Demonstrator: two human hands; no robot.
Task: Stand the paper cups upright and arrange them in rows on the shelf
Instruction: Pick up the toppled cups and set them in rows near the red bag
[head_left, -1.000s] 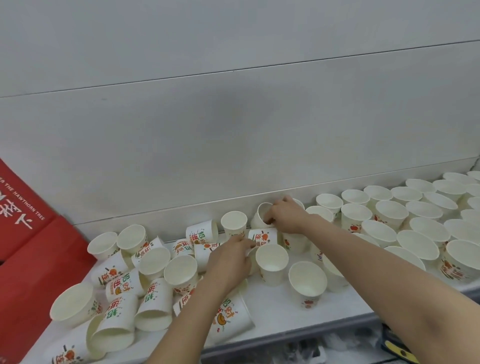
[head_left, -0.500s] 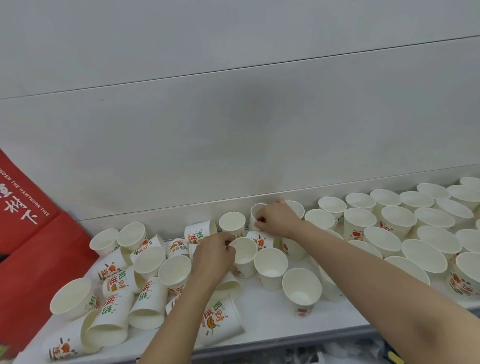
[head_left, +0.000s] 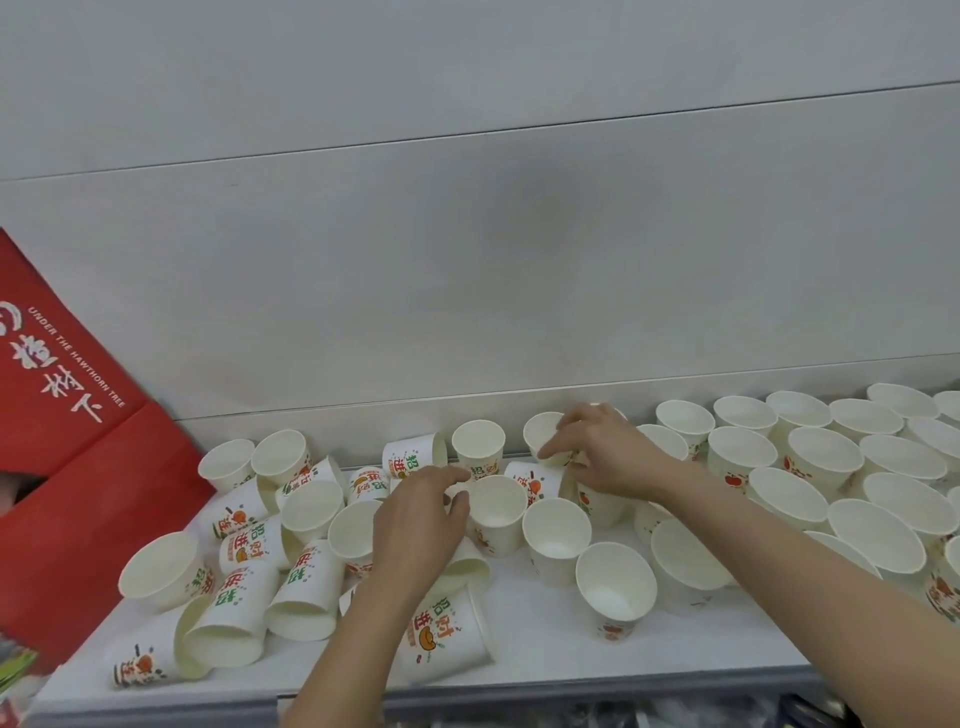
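Observation:
White paper cups with red, green and orange print cover the white shelf (head_left: 545, 654). On the right, several upright cups (head_left: 815, 462) stand in rows. On the left, a heap of cups (head_left: 260, 561) lies tipped on its sides. My left hand (head_left: 415, 525) pinches the rim of an upright cup (head_left: 501, 514) in the middle. My right hand (head_left: 602, 457) grips a tilted cup (head_left: 543, 434) near the back wall, fingers curled over its rim. More upright cups (head_left: 613, 587) stand in front of both hands.
A red printed carton (head_left: 67, 467) leans at the shelf's left end. The grey back wall (head_left: 467, 312) rises directly behind the cups. The shelf's front edge (head_left: 519, 693) runs below my forearms, with dark clutter beneath it.
My left hand has drawn an upright cup a little left into the middle and keeps hold of its rim. My right hand stays on the tilted cup at the back.

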